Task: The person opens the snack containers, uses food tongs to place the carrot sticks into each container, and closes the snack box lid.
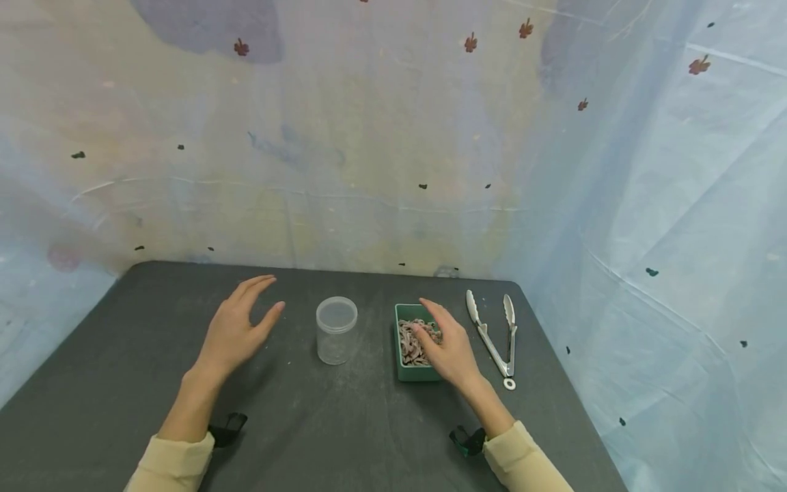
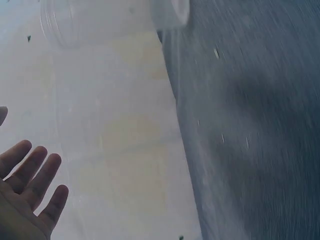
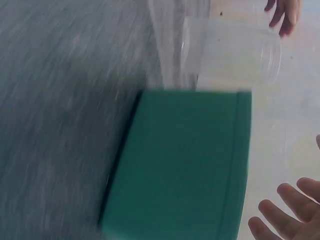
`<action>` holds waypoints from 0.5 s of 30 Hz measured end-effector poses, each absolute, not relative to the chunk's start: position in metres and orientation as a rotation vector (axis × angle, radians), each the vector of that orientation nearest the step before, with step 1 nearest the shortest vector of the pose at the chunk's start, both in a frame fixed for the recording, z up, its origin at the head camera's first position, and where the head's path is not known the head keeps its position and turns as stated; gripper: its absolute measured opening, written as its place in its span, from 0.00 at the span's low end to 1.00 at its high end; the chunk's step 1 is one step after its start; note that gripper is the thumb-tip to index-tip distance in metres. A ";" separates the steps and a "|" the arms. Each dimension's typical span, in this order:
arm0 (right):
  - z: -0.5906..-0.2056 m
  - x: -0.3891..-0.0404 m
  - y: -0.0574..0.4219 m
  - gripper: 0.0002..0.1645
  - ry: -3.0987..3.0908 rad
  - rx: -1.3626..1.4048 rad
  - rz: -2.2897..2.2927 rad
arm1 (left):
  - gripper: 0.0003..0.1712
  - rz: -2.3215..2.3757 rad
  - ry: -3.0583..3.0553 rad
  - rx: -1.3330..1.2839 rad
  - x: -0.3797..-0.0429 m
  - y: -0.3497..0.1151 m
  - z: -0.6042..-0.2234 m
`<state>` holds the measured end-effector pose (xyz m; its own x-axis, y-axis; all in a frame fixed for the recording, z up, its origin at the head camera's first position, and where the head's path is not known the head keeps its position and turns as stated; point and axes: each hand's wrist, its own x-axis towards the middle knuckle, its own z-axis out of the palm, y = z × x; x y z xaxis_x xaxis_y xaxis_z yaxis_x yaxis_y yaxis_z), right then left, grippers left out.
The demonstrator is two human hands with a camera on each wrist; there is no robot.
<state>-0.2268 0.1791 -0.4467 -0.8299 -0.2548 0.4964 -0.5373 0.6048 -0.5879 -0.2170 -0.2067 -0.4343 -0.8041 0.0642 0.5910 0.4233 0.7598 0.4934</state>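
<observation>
To the left of a clear plastic jar (image 1: 335, 340), my left hand (image 1: 236, 331) hovers over the table with its fingers extended and thumb apart, holding nothing. The jar stands upright with a translucent lid (image 1: 337, 313) on top. My right hand (image 1: 451, 348) is over the right side of a green rectangular container (image 1: 418, 374), fingers loosely extended and nothing in them. Inside the container lie many small greyish-brown strips (image 1: 413, 340), partly hidden by the hand. In the right wrist view the container's green wall (image 3: 185, 160) fills the middle, with the jar (image 3: 232, 52) behind it.
Metal tongs (image 1: 501, 348) with pale scalloped tips lie spread apart on the dark table (image 1: 344, 430), right of the container. A printed plastic sheet (image 1: 344, 137) hangs behind and along the right side. Dark straps (image 1: 227, 430) sit at both wrists.
</observation>
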 end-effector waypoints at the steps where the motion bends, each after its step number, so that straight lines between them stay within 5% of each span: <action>1: -0.447 -0.226 0.174 0.33 -2.472 0.647 1.096 | 0.30 -0.873 -2.388 -0.376 -0.218 -0.203 -0.435; 15: -0.446 -0.223 0.117 0.37 -2.564 0.681 1.290 | 0.31 -1.047 -2.382 -0.517 -0.231 -0.160 -0.440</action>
